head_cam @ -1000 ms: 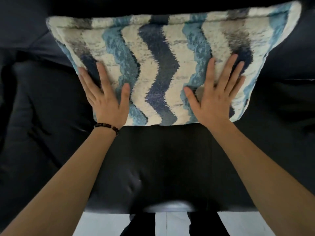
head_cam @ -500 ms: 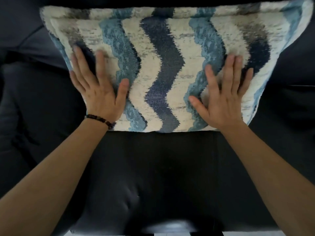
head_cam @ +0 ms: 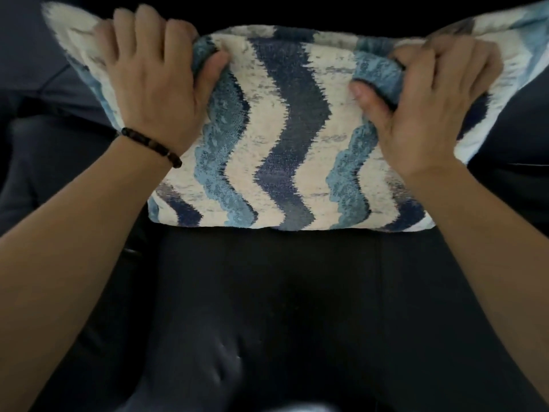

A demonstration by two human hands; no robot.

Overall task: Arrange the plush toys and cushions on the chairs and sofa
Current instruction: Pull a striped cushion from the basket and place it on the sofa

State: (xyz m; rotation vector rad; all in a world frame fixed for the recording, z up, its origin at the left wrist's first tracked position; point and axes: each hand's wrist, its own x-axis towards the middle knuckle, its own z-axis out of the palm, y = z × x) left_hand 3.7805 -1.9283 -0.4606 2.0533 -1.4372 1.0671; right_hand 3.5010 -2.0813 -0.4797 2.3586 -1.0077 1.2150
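A cushion (head_cam: 285,138) with cream, light blue and navy zigzag stripes stands on its lower edge at the back of a black sofa seat (head_cam: 282,307). My left hand (head_cam: 154,75), with a dark bead bracelet at the wrist, grips the cushion's upper left part, fingers curled over the top and thumb pressed into the front. My right hand (head_cam: 427,93) grips the upper right part the same way, bunching the fabric. The cushion's top corners stick out past both hands.
The dark sofa back (head_cam: 297,7) rises behind the cushion. Dark upholstery (head_cam: 44,162) lies to the left and more to the right (head_cam: 517,150). The seat's front edge runs along the bottom of the view.
Both hands were flat on the cushion's front; they have slid up to its top and closed on it, pinching the fabric. The view has moved closer to the cushion.
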